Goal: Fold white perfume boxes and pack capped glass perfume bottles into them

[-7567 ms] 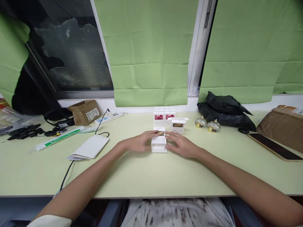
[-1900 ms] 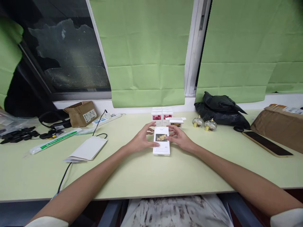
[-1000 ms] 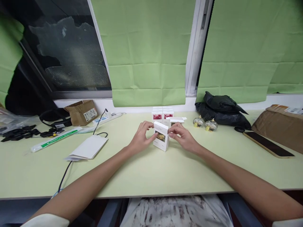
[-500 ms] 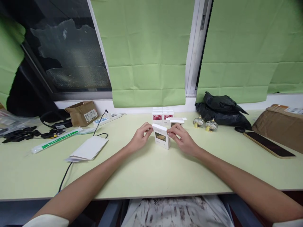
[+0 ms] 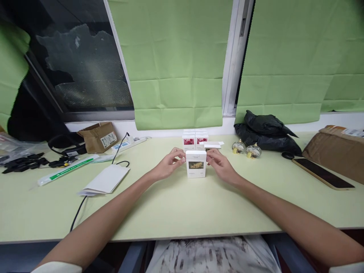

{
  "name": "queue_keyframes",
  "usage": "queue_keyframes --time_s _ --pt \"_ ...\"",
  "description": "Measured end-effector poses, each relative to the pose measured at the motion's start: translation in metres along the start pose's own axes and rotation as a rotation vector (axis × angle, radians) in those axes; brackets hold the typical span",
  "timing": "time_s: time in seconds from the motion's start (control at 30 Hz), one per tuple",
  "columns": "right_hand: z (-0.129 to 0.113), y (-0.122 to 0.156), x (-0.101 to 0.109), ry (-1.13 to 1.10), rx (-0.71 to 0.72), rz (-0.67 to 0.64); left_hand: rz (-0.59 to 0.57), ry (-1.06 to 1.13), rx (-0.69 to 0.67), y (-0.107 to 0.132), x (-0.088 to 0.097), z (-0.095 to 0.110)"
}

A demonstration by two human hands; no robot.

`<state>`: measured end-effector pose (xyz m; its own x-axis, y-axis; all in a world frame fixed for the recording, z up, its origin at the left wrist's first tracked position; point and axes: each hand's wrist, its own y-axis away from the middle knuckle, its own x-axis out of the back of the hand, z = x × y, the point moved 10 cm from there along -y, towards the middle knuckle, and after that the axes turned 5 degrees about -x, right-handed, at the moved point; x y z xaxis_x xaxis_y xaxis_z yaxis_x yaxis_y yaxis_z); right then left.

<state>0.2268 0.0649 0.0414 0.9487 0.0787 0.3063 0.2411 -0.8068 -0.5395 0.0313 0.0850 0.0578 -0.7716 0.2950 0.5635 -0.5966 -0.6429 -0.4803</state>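
Note:
A small white cardboard box (image 5: 196,171) with a dark picture of something yellow on its front stands upright on the table, its top looking flat. My left hand (image 5: 167,165) has its thumb and fingers closed at the box's upper left edge. On the opposite side, my right hand (image 5: 223,167) pinches near the upper right edge. Just behind my right hand is another white box (image 5: 212,145) with its flaps spread, partly hidden by that hand. Farther back stand several white boxes with red pictures (image 5: 189,141).
Two round glass bottles (image 5: 253,151) with gold tops stand right of the boxes, before black plastic bags (image 5: 264,132). A phone (image 5: 322,173) and a brown parcel (image 5: 338,151) lie at right. Leftward are folded white card (image 5: 106,178), a power strip (image 5: 129,144) and an opened carton (image 5: 98,138).
The white box has turned so its front faces me squarely, and it stands straighter. My hands have shifted only slightly at its upper sides.

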Motion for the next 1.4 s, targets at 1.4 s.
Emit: queue_keyframes --time_s 1.4 --pt "-0.042 0.01 -0.011 0.421 0.157 0.033 0.223 -0.25 -0.205 0.011 -0.013 0.048"
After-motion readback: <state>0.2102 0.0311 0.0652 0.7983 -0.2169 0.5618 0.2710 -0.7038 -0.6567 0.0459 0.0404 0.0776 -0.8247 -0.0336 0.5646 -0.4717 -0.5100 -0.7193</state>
